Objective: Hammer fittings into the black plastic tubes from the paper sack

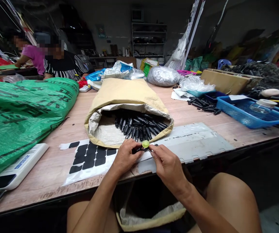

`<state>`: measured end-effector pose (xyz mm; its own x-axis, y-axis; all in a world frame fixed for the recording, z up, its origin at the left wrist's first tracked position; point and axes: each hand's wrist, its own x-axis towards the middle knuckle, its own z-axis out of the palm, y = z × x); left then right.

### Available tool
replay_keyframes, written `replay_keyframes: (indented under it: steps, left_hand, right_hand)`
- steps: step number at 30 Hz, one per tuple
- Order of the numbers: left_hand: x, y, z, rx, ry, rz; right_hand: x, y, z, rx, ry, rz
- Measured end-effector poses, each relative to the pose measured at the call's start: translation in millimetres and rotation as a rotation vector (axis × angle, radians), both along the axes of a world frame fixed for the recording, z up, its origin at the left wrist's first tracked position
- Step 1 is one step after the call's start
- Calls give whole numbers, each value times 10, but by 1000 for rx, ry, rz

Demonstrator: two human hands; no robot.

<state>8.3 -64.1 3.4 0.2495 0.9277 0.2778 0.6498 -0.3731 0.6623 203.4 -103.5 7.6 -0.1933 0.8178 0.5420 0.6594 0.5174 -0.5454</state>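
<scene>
My left hand [128, 154] is closed in a pinch on a dark, slim part, mostly hidden by the fingers. It looks like the black pen-shaped parts [139, 127] heaped in the mouth of a tan woven sack [127, 89] just beyond. A small, round yellow-green piece [145, 144] sits between my two hands, at the tip of the dark part. From the other side my right hand [165, 160] pinches something small and thin beside that piece; its kind cannot be made out. Under my left hand lies a white sheet with black rounded-square stickers [89, 155].
A green printed sack [27, 100] and a white device [24, 166] stand left. To the right are a grey board [197, 142], black parts [202, 105] and a blue basket [248, 116]. Another open sack [151, 221] is below the table edge. Two people sit at back left.
</scene>
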Motion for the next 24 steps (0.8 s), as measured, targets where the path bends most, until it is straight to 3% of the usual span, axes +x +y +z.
replay_keyframes:
  steps: [11, 15, 19, 24]
  left_hand:
    - [-3, 0, -19, 6, -9, 14]
    - [13, -14, 13, -1, 18, 27]
    - [16, -3, -1, 5, 25, 8]
    - [-6, 43, -14, 16, 47, -7]
  right_hand:
    - [163, 50, -19, 19, 27, -96]
    - [520, 310, 57, 61, 0, -310]
    - [863, 688, 1, -6, -185, -584]
    - [923, 869, -145, -76, -415, -655]
